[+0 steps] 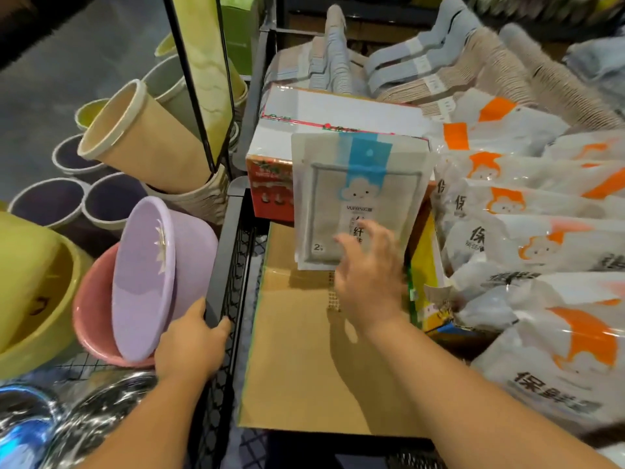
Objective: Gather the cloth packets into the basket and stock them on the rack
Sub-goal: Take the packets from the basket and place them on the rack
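Spreading its fingers wide, the right grip [368, 275] held nothing. The fingers were straight and fanned over the lower right corner of the white plastic cloth packet with a blue band and a cloud face [355, 184]. Blur hid whether they touched its face or hung just off it.

That packet stood nearly upright. Its long axis ran straight away from the person, and its short bottom edge was the end nearest the palm. The bottom edge sat near the far edge of the flat brown cardboard box [304, 350]. The top leaned back against the white carton with a red printed side [338, 110].

The packet thus lay directly ahead of the right grip and just beyond it, with the wrist in line with the packet's length. Any closing of the hand would probably have met the bottom edge first, thumb beneath and fingers on the printed face.

The left grip [192, 340] was curled round the black metal bar with wire mesh [226, 252] by the left edge of the cardboard box. It was well apart from the packet, so the right was plainly the nearer hand. Whether that bar belonged to the basket or to the rack could not be told.

Beyond the right edge of the cardboard box lay overlapping white bags with orange marks [524, 198]. Left of the black bar leaned a lilac plastic basin [145, 282].
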